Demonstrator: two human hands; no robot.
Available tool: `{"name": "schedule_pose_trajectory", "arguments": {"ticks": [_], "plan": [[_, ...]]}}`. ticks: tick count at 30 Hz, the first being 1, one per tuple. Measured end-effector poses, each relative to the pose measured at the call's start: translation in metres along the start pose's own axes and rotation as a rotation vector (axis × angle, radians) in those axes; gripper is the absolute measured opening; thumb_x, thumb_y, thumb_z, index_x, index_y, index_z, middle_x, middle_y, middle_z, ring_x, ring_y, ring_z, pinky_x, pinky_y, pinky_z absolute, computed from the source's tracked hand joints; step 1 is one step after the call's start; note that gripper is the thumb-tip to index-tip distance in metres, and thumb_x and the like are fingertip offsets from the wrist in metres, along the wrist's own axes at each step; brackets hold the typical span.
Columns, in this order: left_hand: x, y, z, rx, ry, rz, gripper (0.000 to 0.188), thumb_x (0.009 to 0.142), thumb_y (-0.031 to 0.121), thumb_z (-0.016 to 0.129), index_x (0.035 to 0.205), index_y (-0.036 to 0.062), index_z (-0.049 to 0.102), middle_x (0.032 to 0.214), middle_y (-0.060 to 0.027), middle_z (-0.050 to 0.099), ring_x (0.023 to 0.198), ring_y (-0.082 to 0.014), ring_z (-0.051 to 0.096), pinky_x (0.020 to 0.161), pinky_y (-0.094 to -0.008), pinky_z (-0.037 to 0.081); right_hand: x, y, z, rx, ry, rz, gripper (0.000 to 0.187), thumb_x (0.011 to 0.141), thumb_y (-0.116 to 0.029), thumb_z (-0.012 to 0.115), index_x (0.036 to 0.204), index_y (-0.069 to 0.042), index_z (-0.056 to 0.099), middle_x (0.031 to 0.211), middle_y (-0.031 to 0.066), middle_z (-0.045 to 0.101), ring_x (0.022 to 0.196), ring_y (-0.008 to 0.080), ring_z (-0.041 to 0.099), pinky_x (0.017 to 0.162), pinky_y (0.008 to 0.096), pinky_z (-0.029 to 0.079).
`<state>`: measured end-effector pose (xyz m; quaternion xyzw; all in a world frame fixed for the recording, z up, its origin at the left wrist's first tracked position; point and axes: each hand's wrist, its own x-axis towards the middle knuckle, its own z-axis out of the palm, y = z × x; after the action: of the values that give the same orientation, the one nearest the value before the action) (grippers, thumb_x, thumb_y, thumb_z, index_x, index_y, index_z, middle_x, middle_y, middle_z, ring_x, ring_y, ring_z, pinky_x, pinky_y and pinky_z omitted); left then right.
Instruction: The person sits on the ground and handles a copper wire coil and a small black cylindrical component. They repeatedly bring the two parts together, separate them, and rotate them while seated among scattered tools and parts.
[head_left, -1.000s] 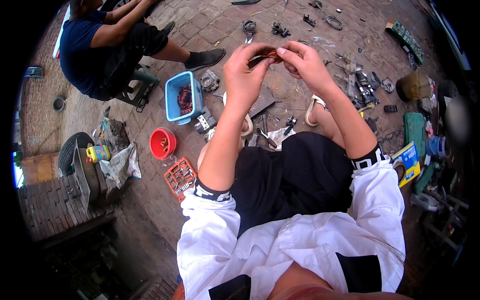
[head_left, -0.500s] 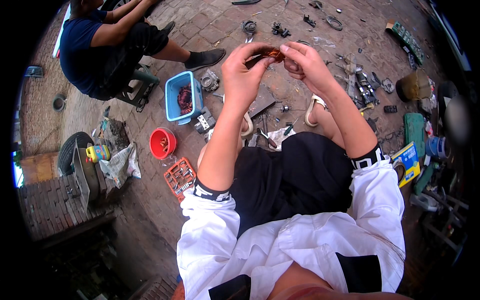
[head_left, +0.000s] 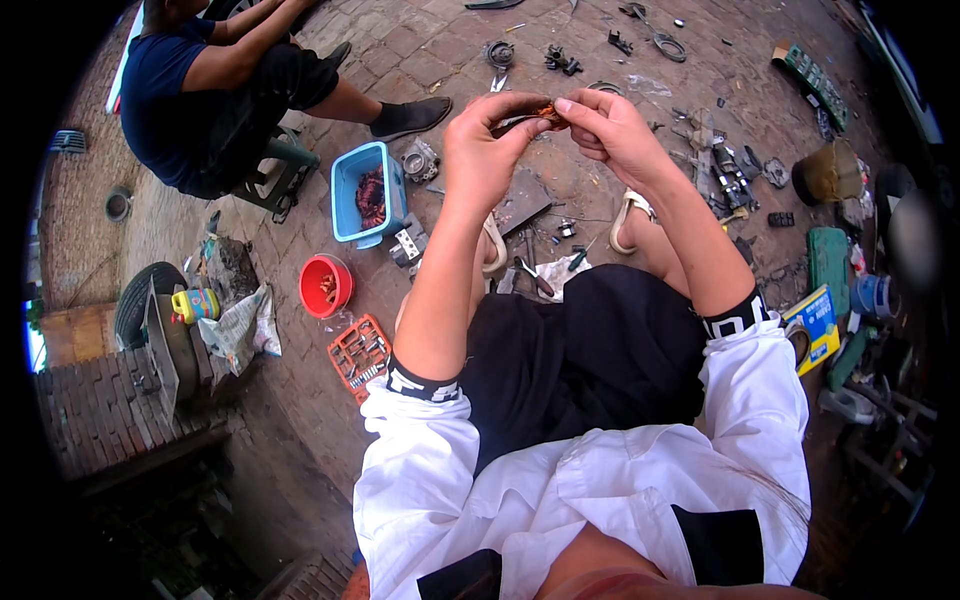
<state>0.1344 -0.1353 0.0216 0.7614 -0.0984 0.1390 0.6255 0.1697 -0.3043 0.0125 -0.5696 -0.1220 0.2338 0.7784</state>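
As seen beyond white shirt and black trousers: copper-coloured piece, partly covered, held up ahead of the body, pinched narrowly between thumb and fingers of left hand and at its right edge by right hand. Below, on brick paving: orange tool tray, red bucket, then blue basin. Farther off: seated person in dark blue.

The blue tub here looks smooth plastic; near it, a glossy plastic bucket; right of it, a metallic-looking coppery piece; around it, rough paving.
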Motion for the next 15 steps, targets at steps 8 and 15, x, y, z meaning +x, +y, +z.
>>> {"name": "schedule_pose_trajectory", "arguments": {"ticks": [8, 15], "plan": [[0.0005, 0.0062, -0.0059, -0.027, -0.109, -0.093, 0.024, 0.079, -0.002, 0.065, 0.102, -0.0036, 0.063, 0.097, -0.0086, 0.066, 0.09, -0.0139, 0.063, 0.081, -0.0246, 0.05, 0.0013, 0.0037, -0.0031, 0.01, -0.002, 0.015, 0.03, 0.087, -0.027, 0.062, 0.099, 0.0, 0.058, 0.063, -0.0065, 0.046, 0.049, 0.0006, 0.03, 0.044, 0.0196, 0.02], [0.0003, 0.005, -0.0091, -0.086, -0.078, -0.13, 0.024, 0.075, 0.001, 0.068, 0.099, -0.0022, 0.066, 0.091, -0.009, 0.068, 0.083, -0.0134, 0.064, 0.073, -0.0244, 0.05, 0.0016, 0.0035, 0.0037, -0.245, 0.061, -0.11, 0.036, 0.083, -0.029, 0.066, 0.1, 0.003, 0.06, 0.068, -0.002, 0.056, 0.055, 0.0028, 0.043, 0.049, 0.0197, 0.032]]}}
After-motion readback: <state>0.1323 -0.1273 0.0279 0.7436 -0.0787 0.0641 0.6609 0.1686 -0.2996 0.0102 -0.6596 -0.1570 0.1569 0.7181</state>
